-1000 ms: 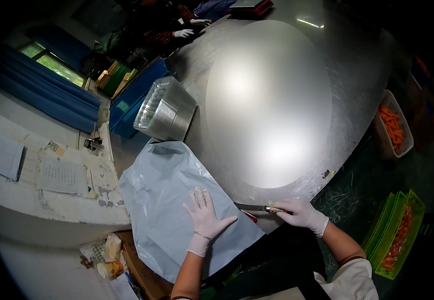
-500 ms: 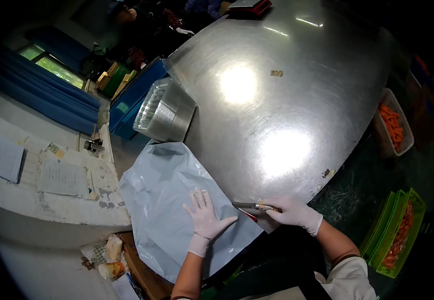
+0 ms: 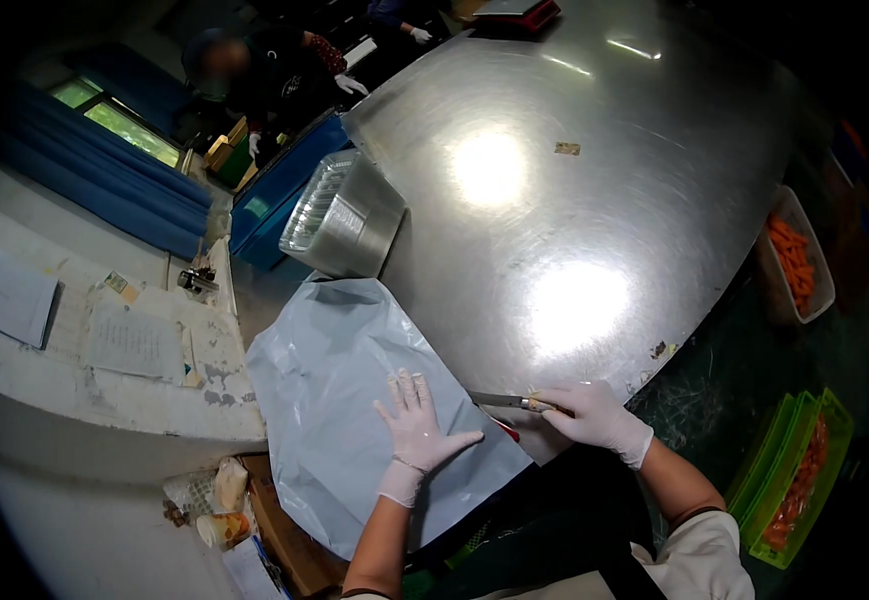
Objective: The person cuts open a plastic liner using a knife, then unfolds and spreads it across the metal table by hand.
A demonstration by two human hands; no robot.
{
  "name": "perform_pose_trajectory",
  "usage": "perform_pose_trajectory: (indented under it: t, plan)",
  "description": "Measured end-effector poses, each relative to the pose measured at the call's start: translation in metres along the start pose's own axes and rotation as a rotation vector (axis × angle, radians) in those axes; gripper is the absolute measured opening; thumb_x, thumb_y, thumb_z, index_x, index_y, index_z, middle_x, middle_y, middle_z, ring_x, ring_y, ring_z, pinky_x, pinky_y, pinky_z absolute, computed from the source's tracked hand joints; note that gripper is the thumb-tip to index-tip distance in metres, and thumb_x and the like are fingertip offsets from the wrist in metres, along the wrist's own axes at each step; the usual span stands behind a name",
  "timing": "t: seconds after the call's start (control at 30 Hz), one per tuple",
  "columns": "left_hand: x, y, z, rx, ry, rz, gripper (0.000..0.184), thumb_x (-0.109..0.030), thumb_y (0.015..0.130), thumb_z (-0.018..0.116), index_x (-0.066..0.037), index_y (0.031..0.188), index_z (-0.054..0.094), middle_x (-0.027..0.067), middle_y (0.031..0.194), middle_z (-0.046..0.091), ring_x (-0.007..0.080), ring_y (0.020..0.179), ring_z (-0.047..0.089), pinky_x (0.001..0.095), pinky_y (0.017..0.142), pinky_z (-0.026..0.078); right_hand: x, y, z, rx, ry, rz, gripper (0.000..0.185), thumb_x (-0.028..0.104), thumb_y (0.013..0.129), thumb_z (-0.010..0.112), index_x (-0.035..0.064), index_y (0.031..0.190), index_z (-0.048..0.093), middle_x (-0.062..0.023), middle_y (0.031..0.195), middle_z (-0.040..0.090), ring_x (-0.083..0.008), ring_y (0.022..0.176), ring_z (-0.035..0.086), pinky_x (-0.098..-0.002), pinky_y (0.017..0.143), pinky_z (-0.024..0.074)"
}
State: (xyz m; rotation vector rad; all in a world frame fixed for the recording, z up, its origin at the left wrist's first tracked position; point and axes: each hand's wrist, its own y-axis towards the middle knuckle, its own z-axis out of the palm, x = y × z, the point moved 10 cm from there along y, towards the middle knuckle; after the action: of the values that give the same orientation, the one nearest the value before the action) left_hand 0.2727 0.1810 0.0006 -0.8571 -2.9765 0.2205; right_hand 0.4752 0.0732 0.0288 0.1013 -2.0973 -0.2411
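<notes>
A grey-white plastic bag (image 3: pixel 340 400) lies over the near left corner of the metal table (image 3: pixel 455 290). On top of it my gloved left hand (image 3: pixel 420 430) rests flat with the fingers spread. My gloved right hand (image 3: pixel 585 415) is closed around the handle of a knife (image 3: pixel 503 400). Its blade points left, and the tip meets the bag's right edge. A small red object (image 3: pixel 507 432) shows below the blade, partly covered by the bag; its kind is unclear.
A stack of clear plastic trays (image 3: pixel 345 215) stands behind the bag. At right are a white tub of carrots (image 3: pixel 793 262) and green baskets (image 3: pixel 800 475) with packed orange pieces. Two gloved people, one at a blue bin (image 3: pixel 280 205), work at the back left. A ledge (image 3: pixel 135 340) holds papers.
The view has shifted slightly. Both hands stay in nearly the same places, with the knife still in my right hand. The co-worker at the back has moved, and both hands now show.
</notes>
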Motion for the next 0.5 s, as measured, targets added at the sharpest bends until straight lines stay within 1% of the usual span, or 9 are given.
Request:
perform_pose_trajectory:
  t: [0.07,0.17,0.23,0.27,0.33,0.37,0.43,0.47,0.5]
  plan:
    - [-0.001,-0.001,0.001,-0.003,0.002,0.011,0.133,-0.078,0.054,0.064,0.012,0.141,0.018,0.0301,0.15,0.009,0.0451,0.14,0.003,0.0677,0.104,0.003,0.001,0.0,-0.003,-0.013,-0.009,-0.005,0.027,0.019,0.083,0.059,0.0105,0.107,0.066,-0.0111,0.094,0.067,-0.03,0.077,0.064,-0.0355,0.067,0.0521]
    - [-0.003,-0.001,0.001,0.002,0.017,0.012,0.134,-0.078,0.054,0.064,0.012,0.141,0.018,0.0301,0.15,0.008,0.0449,0.14,0.002,0.0677,0.104,0.003,0.0,0.008,0.001,0.027,-0.022,0.02,0.026,0.019,0.082,0.059,0.0111,0.105,0.067,-0.011,0.093,0.067,-0.0284,0.076,0.065,-0.0342,0.066,0.0523]
    - [-0.004,0.0,-0.001,0.007,0.013,0.012,0.134,-0.078,0.054,0.064,0.012,0.141,0.018,0.03,0.15,0.008,0.0448,0.141,0.002,0.0678,0.104,0.003,0.002,0.016,-0.003,0.011,-0.064,-0.004,0.024,0.019,0.08,0.06,0.0126,0.102,0.069,-0.0098,0.088,0.067,-0.027,0.073,0.065,-0.0321,0.065,0.0523]
    - [-0.004,-0.001,-0.001,0.015,0.006,0.006,0.134,-0.078,0.054,0.064,0.012,0.141,0.018,0.0299,0.151,0.008,0.0446,0.141,0.001,0.0678,0.104,0.003,0.001,0.018,-0.008,0.008,-0.065,-0.004,0.024,0.019,0.08,0.06,0.0126,0.102,0.069,-0.0098,0.088,0.067,-0.027,0.073,0.065,-0.0321,0.065,0.0523]
    - [-0.004,0.0,-0.002,0.014,0.011,0.007,0.134,-0.078,0.053,0.065,0.012,0.141,0.017,0.0298,0.151,0.007,0.0446,0.141,0.001,0.068,0.103,0.004,-0.003,0.021,-0.02,0.034,-0.018,-0.026,0.023,0.018,0.079,0.061,0.0143,0.099,0.07,-0.007,0.084,0.068,-0.0248,0.068,0.064,-0.0306,0.062,0.052]
    - [-0.004,0.0,-0.002,0.014,0.013,0.006,0.135,-0.077,0.053,0.065,0.012,0.141,0.017,0.0297,0.151,0.007,0.0445,0.141,0.001,0.0682,0.103,0.004,-0.007,0.023,-0.025,0.033,-0.018,-0.025,0.023,0.018,0.079,0.061,0.0143,0.099,0.07,-0.007,0.084,0.068,-0.0248,0.068,0.064,-0.0306,0.062,0.052]
    - [-0.003,0.0,0.0,0.017,0.014,0.008,0.135,-0.077,0.053,0.066,0.012,0.141,0.016,0.0297,0.151,0.007,0.0446,0.141,0.001,0.0684,0.103,0.004,-0.011,0.028,-0.029,0.077,-0.024,-0.051,0.022,0.018,0.077,0.062,0.0148,0.097,0.071,-0.0043,0.083,0.068,-0.0223,0.065,0.064,-0.0293,0.061,0.0519]
    - [-0.003,0.0,0.001,0.021,0.016,0.009,0.136,-0.077,0.052,0.066,0.012,0.142,0.016,0.0298,0.151,0.007,0.0447,0.141,0.001,0.0687,0.103,0.004,-0.011,0.032,-0.031,0.085,-0.042,-0.051,0.021,0.019,0.076,0.064,0.0151,0.095,0.072,-0.0029,0.082,0.069,-0.0194,0.064,0.064,-0.0279,0.061,0.0519]
    - [-0.002,-0.001,0.002,0.021,0.015,0.007,0.136,-0.077,0.052,0.066,0.012,0.142,0.016,0.0298,0.151,0.007,0.0447,0.141,0.001,0.0687,0.103,0.004,-0.012,0.036,-0.033,0.088,-0.042,-0.052,0.021,0.019,0.076,0.064,0.0151,0.095,0.072,-0.0029,0.082,0.069,-0.0194,0.064,0.064,-0.0279,0.061,0.0519]
